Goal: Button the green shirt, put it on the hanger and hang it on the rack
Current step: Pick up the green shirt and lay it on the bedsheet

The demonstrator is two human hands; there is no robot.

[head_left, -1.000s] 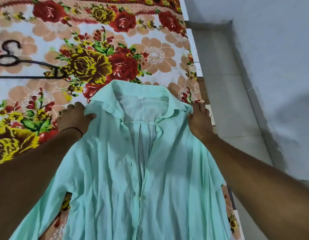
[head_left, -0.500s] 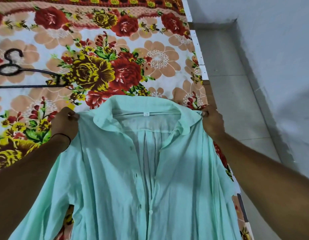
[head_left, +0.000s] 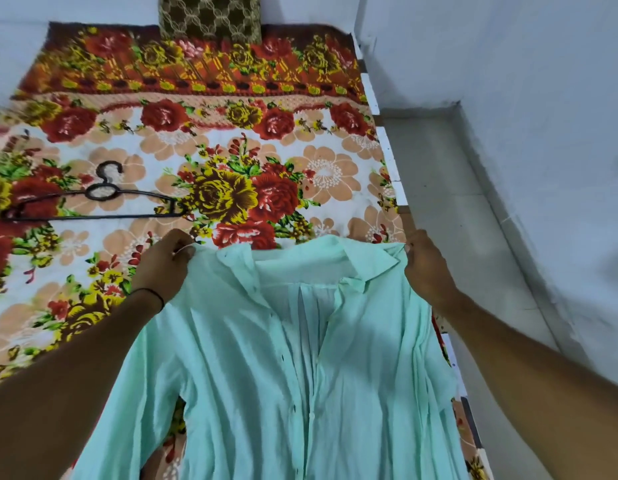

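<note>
Over floral bedspread (head_left: 335,140) | mint-green shirt (head_left: 266,375) — creased, neck open | left hand (head_left: 163,266), right hand (head_left: 427,268) pinch shoulders

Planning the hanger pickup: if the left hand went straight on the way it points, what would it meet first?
Probably only the floral blanket. The left hand, pinching the pale green shirt, points away and rightward, so its line passes right of the black wire hanger. Its height above the blanket is unclear.

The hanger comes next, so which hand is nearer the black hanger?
Left. The left hand grips the green shirt just beside the black hanger; the right hand grips the opposite shoulder, a full shirt-width farther off.
</note>
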